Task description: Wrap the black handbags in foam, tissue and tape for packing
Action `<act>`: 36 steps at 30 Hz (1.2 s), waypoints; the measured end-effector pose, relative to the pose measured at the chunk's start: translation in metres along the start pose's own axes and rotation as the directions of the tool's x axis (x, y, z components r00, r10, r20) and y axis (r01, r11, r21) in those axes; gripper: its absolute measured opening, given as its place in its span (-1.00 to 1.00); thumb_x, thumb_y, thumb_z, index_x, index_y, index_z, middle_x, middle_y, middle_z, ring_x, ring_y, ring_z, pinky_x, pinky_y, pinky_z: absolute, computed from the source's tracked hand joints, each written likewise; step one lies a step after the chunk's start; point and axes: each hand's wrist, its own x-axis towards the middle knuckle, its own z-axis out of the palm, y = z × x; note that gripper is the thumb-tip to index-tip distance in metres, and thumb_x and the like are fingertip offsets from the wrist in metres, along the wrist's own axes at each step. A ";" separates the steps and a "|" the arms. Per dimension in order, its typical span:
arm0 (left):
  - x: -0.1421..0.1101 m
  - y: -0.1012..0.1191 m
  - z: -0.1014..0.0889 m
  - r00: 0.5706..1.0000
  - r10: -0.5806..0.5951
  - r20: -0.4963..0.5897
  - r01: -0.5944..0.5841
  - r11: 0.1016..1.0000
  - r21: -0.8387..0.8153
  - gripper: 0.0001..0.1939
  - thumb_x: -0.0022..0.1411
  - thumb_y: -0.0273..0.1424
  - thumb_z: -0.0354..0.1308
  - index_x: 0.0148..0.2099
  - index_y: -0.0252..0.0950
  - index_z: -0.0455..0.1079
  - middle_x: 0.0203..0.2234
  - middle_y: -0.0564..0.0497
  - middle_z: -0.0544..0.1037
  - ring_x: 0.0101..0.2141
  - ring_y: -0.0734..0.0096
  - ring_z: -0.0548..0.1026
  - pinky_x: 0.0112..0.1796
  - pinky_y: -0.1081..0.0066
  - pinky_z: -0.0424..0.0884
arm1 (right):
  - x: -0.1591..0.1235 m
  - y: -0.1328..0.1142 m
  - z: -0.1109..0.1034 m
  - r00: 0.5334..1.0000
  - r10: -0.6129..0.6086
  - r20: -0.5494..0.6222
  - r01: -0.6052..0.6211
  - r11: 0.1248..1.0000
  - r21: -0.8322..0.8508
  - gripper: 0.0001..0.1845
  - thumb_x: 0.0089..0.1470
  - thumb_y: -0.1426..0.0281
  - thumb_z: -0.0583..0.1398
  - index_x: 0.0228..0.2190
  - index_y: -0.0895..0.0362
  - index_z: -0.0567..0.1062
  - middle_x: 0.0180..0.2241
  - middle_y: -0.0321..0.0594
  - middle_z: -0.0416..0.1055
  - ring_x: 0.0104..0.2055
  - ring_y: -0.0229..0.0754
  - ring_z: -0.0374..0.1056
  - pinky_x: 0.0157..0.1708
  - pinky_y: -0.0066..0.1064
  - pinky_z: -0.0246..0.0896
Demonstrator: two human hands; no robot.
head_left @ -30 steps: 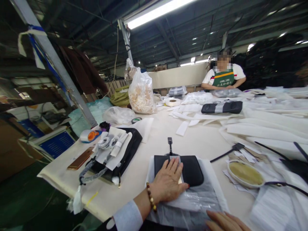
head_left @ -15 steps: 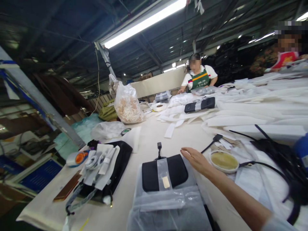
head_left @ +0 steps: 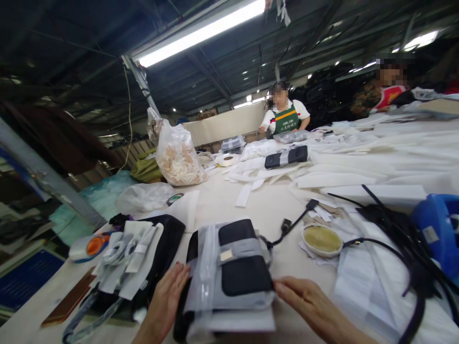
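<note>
Location: factory workshop. Indicators: tube light (head_left: 202, 33) below a dark, beamed roof (head_left: 229, 67); broad worktable (head_left: 218, 200) with heaped white sheets (head_left: 358, 165); co-worker in green apron (head_left: 287, 122) stationed opposite.

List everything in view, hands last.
table: one, cream, foreground
wrapped bag: one, black, centre front
second bag: one, black, left
slab: one, brown, left
roll: one, orange-centred, left
dish: one, white, right
straps: several, black, right
container: one, blue, right edge
banded case: one, black, far middle
sheets: many, white, far right
sack: one, translucent, far left
workers: two, green and red clothing, far
lamp: one, white, overhead
left hand: one, bare, wrapped bag's left
right hand: one, bare, wrapped bag's right
</note>
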 end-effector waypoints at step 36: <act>-0.061 -0.031 0.090 0.839 -0.111 0.532 0.139 0.990 -0.012 -0.66 0.28 -0.21 -0.03 -0.17 -0.35 0.44 -0.34 -0.17 0.60 -0.31 0.20 0.58 -0.30 0.30 0.54 | 0.003 -0.002 0.089 0.917 0.345 0.199 -0.398 0.800 0.449 -0.88 -0.12 0.50 -0.01 -0.63 0.12 0.23 -0.73 -0.46 0.05 -0.68 -0.37 0.06 -0.63 -0.52 -0.03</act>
